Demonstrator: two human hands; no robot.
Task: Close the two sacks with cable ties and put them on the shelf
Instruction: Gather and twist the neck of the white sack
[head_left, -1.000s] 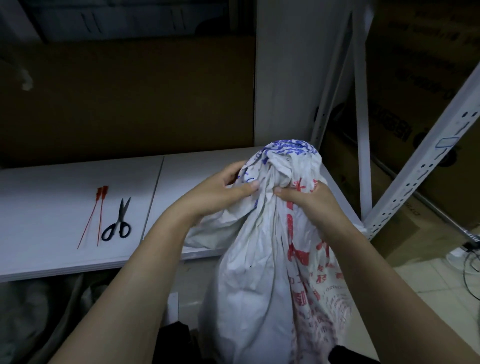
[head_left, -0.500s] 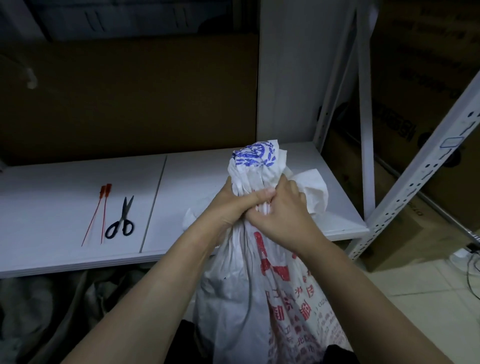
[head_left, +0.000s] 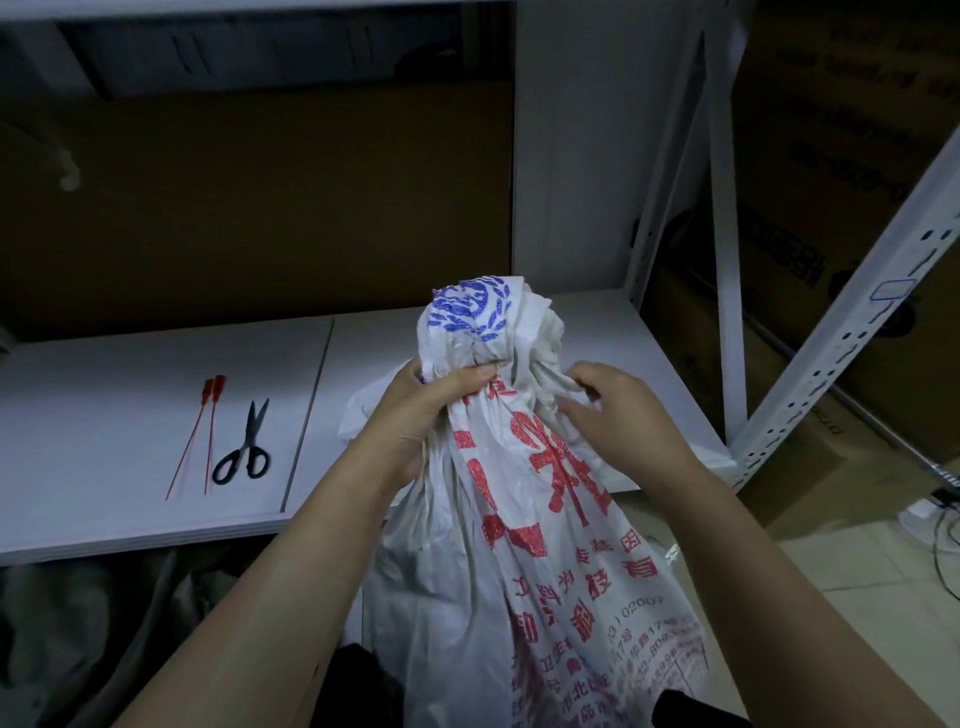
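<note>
A: Progress so far?

B: Early, by the look of it. One sack (head_left: 519, 499) in hand, standing on the floor in front of the shelf (head_left: 130, 467), top gathered into a neck but no tie on it yet. Both red cable ties (head_left: 200, 436) untouched on the shelf board, just beside the scissors (head_left: 244, 447), well apart from the sack. Second sack not in view, maybe the grey heap under the shelf, can't tell. Nothing shelved.

A: Left to do?

B: Prob. most of it: tie sack 1, tie sack 2, lift both onto the shelf.

A: Fingers?

B: Left hand (head_left: 415, 415) wrapped tight round the bunched neck, thumb across the front, clamping the folds just below the blue print. Right hand (head_left: 618, 415) half curled, fingertips (head_left: 574, 387) pinching loose folds at the neck's right side, tucking them in rather than squeezing hard.

A: Risk?

B: Neck springing open if the left grip goes slack while reaching for a tie.
</note>
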